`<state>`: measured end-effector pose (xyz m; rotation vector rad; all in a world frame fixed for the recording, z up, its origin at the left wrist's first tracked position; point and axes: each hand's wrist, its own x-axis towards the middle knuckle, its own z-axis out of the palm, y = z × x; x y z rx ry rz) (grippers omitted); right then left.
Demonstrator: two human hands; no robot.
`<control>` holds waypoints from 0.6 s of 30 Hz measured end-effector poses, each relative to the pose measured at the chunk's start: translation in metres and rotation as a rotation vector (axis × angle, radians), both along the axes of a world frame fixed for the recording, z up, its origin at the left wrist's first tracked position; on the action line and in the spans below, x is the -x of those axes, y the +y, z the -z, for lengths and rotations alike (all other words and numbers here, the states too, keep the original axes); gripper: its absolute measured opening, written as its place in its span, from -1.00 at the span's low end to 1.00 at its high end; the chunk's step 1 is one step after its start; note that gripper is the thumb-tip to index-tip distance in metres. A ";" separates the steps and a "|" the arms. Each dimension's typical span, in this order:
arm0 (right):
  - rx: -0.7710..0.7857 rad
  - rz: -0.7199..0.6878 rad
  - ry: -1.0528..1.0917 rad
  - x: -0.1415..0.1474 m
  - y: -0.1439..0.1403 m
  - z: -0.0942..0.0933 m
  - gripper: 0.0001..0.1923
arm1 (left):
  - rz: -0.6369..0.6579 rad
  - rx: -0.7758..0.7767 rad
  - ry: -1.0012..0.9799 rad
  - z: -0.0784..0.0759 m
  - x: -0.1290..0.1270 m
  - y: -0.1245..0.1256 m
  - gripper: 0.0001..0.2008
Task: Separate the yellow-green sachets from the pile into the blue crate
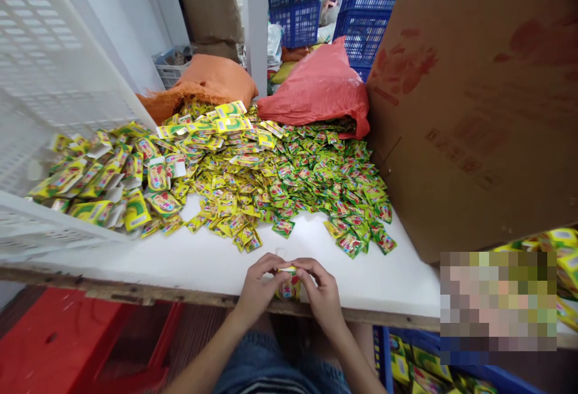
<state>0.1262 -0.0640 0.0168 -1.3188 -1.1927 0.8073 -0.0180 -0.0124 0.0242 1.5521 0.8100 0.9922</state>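
My left hand [258, 288] and my right hand [321, 291] meet at the near edge of the white table [194, 261]. Together they pinch a small stack of yellow-green sachets [289, 285], mostly hidden by my fingers. Just beyond my hands a broad heap of the same sachets [253, 171] covers the middle of the table, yellower on the left and greener on the right. Larger yellow packets [112, 183] spill out of a white crate on the left.
A white plastic crate [49, 81] lies tipped at the left. A big cardboard box [478, 99] stands at the right. Orange sack [212, 84], red bag [318, 90], blue crates [365, 14] at the back. A red stool [76, 340] sits below left.
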 end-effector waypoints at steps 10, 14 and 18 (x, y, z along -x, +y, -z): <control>-0.026 -0.135 -0.507 -0.003 0.017 -0.039 -0.92 | -0.053 0.135 -0.049 0.000 -0.008 -0.009 -0.64; 0.000 -0.242 -0.577 -0.008 0.027 -0.050 -0.92 | -0.066 0.157 -0.054 0.000 -0.008 -0.010 -0.64; 0.003 -0.306 -0.441 -0.013 0.030 -0.050 -0.90 | -0.065 0.181 -0.071 0.002 -0.008 -0.010 -0.65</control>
